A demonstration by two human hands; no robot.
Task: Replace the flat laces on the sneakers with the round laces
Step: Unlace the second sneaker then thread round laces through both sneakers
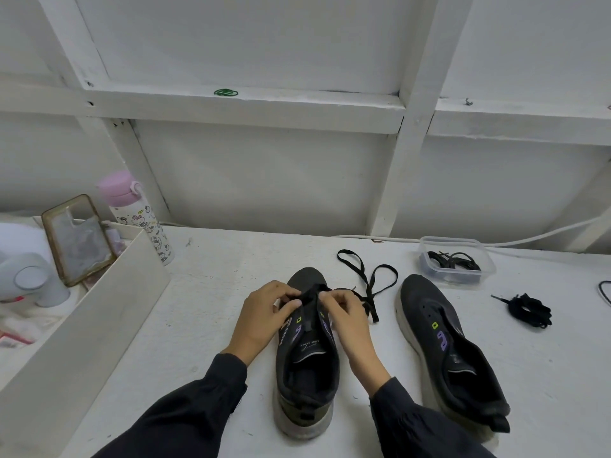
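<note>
Reaching forward with dark-sleeved arms, holding left hand (264, 320) and right hand (347, 320) close together, pinching the flat lace (312, 290) with curled fingers.

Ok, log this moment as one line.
left hand: pinches flat lace | right hand: pinches lace | centre sneaker: lace mostly out | right sneaker: unlaced | tub: laces inside

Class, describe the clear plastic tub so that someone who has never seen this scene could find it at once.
On the white table, find the unlaced black sneaker on the right. Just beyond its toe, near the wall, stands a clear rectangular plastic tub. Unlike the flat black lace lying loose to its left, it is see-through, with thin black laces coiled inside.
</note>
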